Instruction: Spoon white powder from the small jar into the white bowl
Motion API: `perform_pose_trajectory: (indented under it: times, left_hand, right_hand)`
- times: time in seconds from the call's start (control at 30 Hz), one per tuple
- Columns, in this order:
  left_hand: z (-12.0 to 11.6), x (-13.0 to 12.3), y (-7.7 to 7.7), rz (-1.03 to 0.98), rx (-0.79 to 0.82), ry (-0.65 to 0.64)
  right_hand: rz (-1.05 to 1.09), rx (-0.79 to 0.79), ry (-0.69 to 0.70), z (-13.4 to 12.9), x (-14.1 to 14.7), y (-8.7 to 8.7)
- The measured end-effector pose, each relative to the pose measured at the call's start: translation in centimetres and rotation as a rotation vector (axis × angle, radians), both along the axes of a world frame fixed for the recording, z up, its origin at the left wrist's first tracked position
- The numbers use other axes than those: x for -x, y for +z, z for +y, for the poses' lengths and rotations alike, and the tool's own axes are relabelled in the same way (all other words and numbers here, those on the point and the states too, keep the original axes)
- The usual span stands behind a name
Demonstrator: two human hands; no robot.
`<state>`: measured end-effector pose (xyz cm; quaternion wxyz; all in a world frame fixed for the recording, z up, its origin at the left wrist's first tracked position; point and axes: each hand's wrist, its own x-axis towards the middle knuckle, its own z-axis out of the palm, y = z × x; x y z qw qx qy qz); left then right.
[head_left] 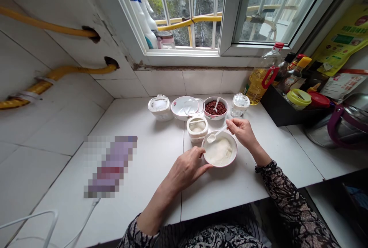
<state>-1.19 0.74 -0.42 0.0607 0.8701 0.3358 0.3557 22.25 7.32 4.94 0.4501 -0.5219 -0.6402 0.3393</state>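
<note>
A white bowl (206, 158) with a pink rim stands near the counter's front, holding a pale, whitish powder (220, 151). My left hand (186, 166) grips the bowl's left side, thumb low against the wall and fingers at the rim. Between the thumb and fingers of my right hand (240, 130) is the handle of a small white spoon (211, 138). The spoon's head is over the powder at the bowl's upper left; whether it touches the powder I cannot tell. Just behind the bowl sits a square white jar (197, 134) with pale contents.
Behind stand a lidded white jar (160, 108), a white dish (178, 114), a bowl of red beans (216, 109) with a spoon, and a glass jar (240, 104). An oil bottle (260, 81) and a black condiment box (283, 112) are at right. A white cable (86, 221) lies left.
</note>
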Motion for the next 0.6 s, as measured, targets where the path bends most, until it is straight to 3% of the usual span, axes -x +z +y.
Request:
perform_pose_trajectory:
  times: [0.13, 0.27, 0.37, 0.47, 0.53, 0.6]
  left_hand:
    - [0.0, 0.0, 0.0, 0.002, 0.005, -0.001]
    - [-0.1, 0.0, 0.1, 0.005, 0.001, 0.002]
    - [-0.1, 0.0, 0.0, 0.005, -0.006, 0.009]
    - [-0.1, 0.0, -0.1, 0.006, -0.008, 0.016]
    - [-0.1, 0.0, -0.1, 0.008, -0.007, 0.019]
    - [-0.1, 0.0, -0.1, 0.008, -0.005, 0.021]
  right_hand:
    - [0.039, -0.125, -0.078, 0.6, 0.8, 1.0]
    - [-0.151, -0.437, -0.184, 0.6, 2.2, 1.9]
    - [-0.445, -0.655, -0.084, 0.2, 2.8, 1.6]
    - [-0.665, -0.724, 0.121, -0.3, 2.9, 1.0]
    - [-0.686, -0.749, 0.140, -0.6, 2.7, 0.9]
    - [-0.619, -0.782, 0.066, -0.7, 2.5, 0.9]
